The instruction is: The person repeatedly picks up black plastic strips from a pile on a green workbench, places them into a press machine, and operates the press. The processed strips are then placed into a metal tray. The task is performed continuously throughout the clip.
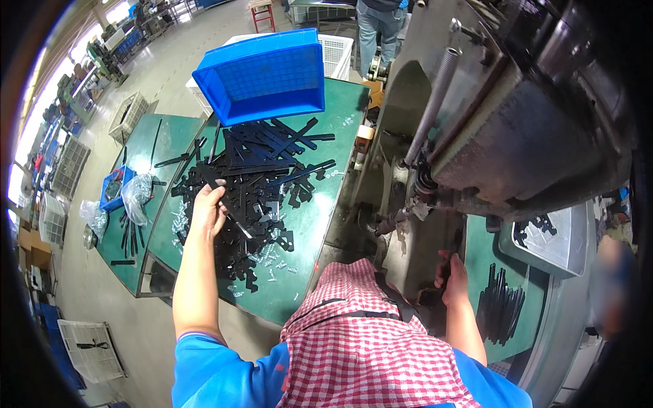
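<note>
While the left hand (209, 209) pinches a slim dark bar (238, 224) over the green table (304, 238), the right hand (454, 280) is well right of that table, close to the machine (517, 143); whether it grips anything, I cannot tell. Beneath the bar, black parts (245, 197) heap across the table's middle, with small silvery pieces (272, 264) nearby. Bare surface follows the table's right edge, leaving open room; a blue bin (272, 78) sits at its far end.
</note>
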Motion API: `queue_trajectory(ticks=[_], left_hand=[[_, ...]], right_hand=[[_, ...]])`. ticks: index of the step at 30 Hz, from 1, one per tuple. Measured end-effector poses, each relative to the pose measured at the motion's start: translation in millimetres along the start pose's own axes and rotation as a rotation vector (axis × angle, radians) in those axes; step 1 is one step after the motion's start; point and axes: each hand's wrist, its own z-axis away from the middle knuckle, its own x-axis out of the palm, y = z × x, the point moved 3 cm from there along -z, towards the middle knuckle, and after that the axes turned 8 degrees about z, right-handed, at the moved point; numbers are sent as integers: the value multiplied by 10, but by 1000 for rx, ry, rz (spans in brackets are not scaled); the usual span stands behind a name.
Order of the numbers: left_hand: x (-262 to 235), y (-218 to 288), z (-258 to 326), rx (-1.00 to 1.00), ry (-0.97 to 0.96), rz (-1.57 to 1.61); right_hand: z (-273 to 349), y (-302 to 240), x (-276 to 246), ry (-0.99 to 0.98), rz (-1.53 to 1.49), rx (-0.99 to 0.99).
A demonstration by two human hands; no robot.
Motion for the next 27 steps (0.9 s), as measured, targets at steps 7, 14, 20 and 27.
queue_trajectory(ticks=[7,14,20,27], left_hand=[[1707,-375,916,125,-564,154],[2262,-604,1457,1081,-1155,-601],[2417,-720,1555,1120,-1195,-686],[2345,-844,1532,1035,-1221,-773]], right_hand=[[318,-426,527,-256,42,-56],[454,-608,535,-270,-61,9],[502,-651,699,-349,-220,26],[568,-974,1039,-394,-73,10]])
